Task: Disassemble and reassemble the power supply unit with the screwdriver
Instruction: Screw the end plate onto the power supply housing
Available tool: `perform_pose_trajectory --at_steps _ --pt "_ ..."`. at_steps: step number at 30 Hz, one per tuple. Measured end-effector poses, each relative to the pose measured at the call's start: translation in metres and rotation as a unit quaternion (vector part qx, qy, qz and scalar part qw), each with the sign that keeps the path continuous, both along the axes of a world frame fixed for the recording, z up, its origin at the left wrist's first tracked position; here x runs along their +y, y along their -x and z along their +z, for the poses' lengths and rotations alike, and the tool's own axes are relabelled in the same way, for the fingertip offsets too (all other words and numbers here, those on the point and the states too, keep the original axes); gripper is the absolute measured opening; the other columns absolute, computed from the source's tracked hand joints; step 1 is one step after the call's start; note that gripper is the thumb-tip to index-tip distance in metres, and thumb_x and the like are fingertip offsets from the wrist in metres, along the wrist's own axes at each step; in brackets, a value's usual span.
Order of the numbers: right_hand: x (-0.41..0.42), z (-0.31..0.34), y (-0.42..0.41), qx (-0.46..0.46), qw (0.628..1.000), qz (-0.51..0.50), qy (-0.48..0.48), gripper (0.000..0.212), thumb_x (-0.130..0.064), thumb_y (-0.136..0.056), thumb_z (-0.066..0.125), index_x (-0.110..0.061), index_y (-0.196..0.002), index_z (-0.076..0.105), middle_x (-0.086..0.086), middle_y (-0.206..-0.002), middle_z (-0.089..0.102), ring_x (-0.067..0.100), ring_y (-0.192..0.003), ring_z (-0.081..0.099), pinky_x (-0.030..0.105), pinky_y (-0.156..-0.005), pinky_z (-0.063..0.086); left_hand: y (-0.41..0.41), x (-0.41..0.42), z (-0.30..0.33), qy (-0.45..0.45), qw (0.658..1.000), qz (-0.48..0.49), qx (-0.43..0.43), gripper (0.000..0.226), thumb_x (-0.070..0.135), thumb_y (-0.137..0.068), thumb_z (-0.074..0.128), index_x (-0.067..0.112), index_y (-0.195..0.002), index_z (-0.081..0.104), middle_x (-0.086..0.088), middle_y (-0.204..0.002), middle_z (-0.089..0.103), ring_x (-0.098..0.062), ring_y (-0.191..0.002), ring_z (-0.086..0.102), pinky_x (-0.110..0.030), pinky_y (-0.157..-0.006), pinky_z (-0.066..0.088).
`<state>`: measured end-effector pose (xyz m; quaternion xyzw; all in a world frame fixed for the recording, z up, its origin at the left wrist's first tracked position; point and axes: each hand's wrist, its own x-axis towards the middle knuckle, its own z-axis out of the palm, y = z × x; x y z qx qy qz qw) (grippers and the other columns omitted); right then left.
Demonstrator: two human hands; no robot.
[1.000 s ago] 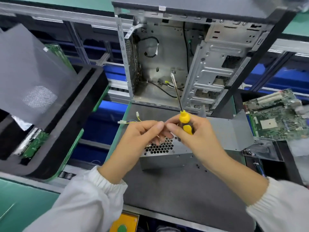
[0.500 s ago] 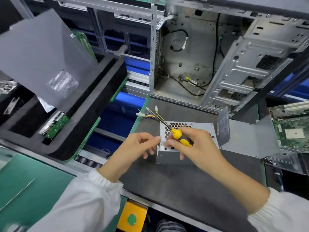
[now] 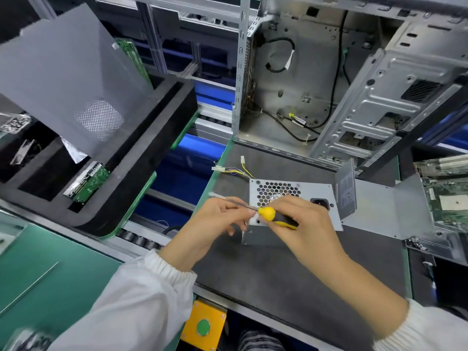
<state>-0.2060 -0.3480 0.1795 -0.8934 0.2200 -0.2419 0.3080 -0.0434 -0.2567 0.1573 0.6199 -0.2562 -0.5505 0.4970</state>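
Observation:
The grey metal power supply unit (image 3: 311, 192) lies on the dark mat (image 3: 278, 274), its honeycomb vent facing up and thin coloured wires (image 3: 238, 171) trailing off its far left corner. My right hand (image 3: 301, 224) grips the yellow-and-black screwdriver (image 3: 272, 216) by its handle, just above the unit's near left corner. The shaft points left, almost level, and my left hand (image 3: 215, 221) pinches it with its fingertips. The tip shows blurred beyond the left hand.
An open computer case (image 3: 316, 79) stands behind the mat. A bent grey metal cover (image 3: 374, 206) lies right of the unit, with a green motherboard (image 3: 448, 191) beyond it. A black foam tray (image 3: 131, 178) holding boards sits left. A yellow box with a green button (image 3: 203, 326) is below the mat.
The screwdriver has swung down from pointing up at the case to lying nearly level, pointing left. My left hand has gone from beside the handle to pinching the shaft. The view shifted left.

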Motion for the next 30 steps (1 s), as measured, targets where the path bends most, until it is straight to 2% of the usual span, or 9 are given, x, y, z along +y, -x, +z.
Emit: perform_pose_trajectory --at_steps 5,9,11,13,17,20,23,25,30 --pt "0.002 0.002 0.002 0.035 0.989 0.048 0.134 0.010 -0.009 -0.079 0.065 -0.010 -0.088 0.071 0.000 -0.085 0.065 0.021 -0.062 0.058 0.033 -0.046 0.048 0.001 0.001 0.000 0.002 1.000 -0.008 0.004 0.012 0.015 -0.087 0.069 0.012 -0.076 0.070 -0.005 -0.070 0.066 -0.009 -0.060 0.056 -0.019 -0.052 0.037" --pt "0.003 0.007 0.001 0.049 0.971 0.076 0.222 0.016 -0.015 -0.083 0.058 -0.012 -0.086 0.073 -0.001 -0.086 0.068 0.017 -0.058 0.059 0.024 -0.038 0.040 0.000 0.001 -0.001 -0.005 1.000 0.005 0.028 0.008 0.013 -0.083 0.074 0.008 -0.078 0.070 -0.005 -0.067 0.065 -0.009 -0.057 0.056 -0.019 -0.053 0.040" --pt "0.004 0.004 0.006 0.057 0.960 0.096 0.256 0.015 -0.011 -0.076 0.067 -0.010 -0.089 0.073 0.001 -0.089 0.068 0.016 -0.059 0.059 0.023 -0.037 0.038 -0.002 0.001 -0.001 -0.012 0.999 0.005 0.040 0.008 0.014 -0.081 0.075 0.007 -0.082 0.071 -0.005 -0.069 0.067 -0.011 -0.059 0.059 -0.020 -0.054 0.040" --pt "0.004 -0.001 0.011 0.066 0.955 0.111 0.267 0.029 -0.007 -0.065 0.076 -0.007 -0.094 0.072 0.004 -0.093 0.068 0.017 -0.062 0.059 0.023 -0.037 0.037 -0.005 0.002 0.000 -0.011 0.999 -0.009 0.032 0.013 0.018 -0.078 0.077 0.007 -0.084 0.073 -0.003 -0.069 0.067 -0.011 -0.062 0.059 -0.020 -0.053 0.038" --pt "0.005 -0.008 0.017 0.053 0.978 0.081 0.186 0.044 -0.006 -0.062 0.081 -0.013 -0.104 0.072 0.004 -0.096 0.064 0.015 -0.063 0.058 0.028 -0.038 0.043 -0.003 0.003 0.001 -0.006 0.999 -0.012 0.049 0.032 0.032 -0.063 0.081 0.010 -0.084 0.072 -0.001 -0.072 0.068 -0.009 -0.063 0.059 -0.018 -0.054 0.041" --pt "0.008 -0.004 0.015 0.020 0.999 0.029 0.029 0.028 -0.009 -0.072 0.070 -0.021 -0.097 0.075 -0.006 -0.090 0.058 0.013 -0.066 0.054 0.032 -0.048 0.044 0.001 0.003 -0.003 0.003 0.997 0.015 0.073 0.032 0.031 -0.056 0.084 0.013 -0.079 0.070 -0.005 -0.072 0.070 -0.011 -0.061 0.059 -0.020 -0.058 0.045" --pt "0.005 0.001 0.008 0.054 0.996 -0.020 -0.069 0.015 -0.010 -0.076 0.066 -0.021 -0.081 0.074 -0.010 -0.080 0.051 0.012 -0.068 0.048 0.035 -0.055 0.041 0.001 0.006 -0.004 0.015 0.995 0.012 0.093 0.030 0.021 -0.056 0.084 0.013 -0.082 0.072 -0.007 -0.080 0.073 -0.010 -0.066 0.063 -0.020 -0.059 0.045" --pt "0.000 0.005 0.003 0.085 0.990 -0.035 -0.105 0.012 -0.009 -0.077 0.067 -0.019 -0.079 0.073 -0.007 -0.078 0.051 0.012 -0.068 0.048 0.037 -0.061 0.042 0.001 0.006 -0.003 0.005 0.997 0.010 0.075 0.034 0.020 -0.058 0.085 0.011 -0.088 0.072 -0.009 -0.085 0.074 -0.010 -0.071 0.066 -0.021 -0.062 0.046" --pt "-0.010 0.021 -0.002 0.140 0.979 -0.001 -0.151 0.010 -0.020 -0.081 0.071 -0.016 -0.090 0.075 -0.002 -0.080 0.054 0.012 -0.073 0.051 0.033 -0.069 0.041 0.001 0.006 0.000 -0.003 0.998 0.011 0.057 0.028 0.023 -0.055 0.088 0.018 -0.080 0.077 -0.008 -0.087 0.076 -0.009 -0.073 0.067 -0.021 -0.064 0.047"
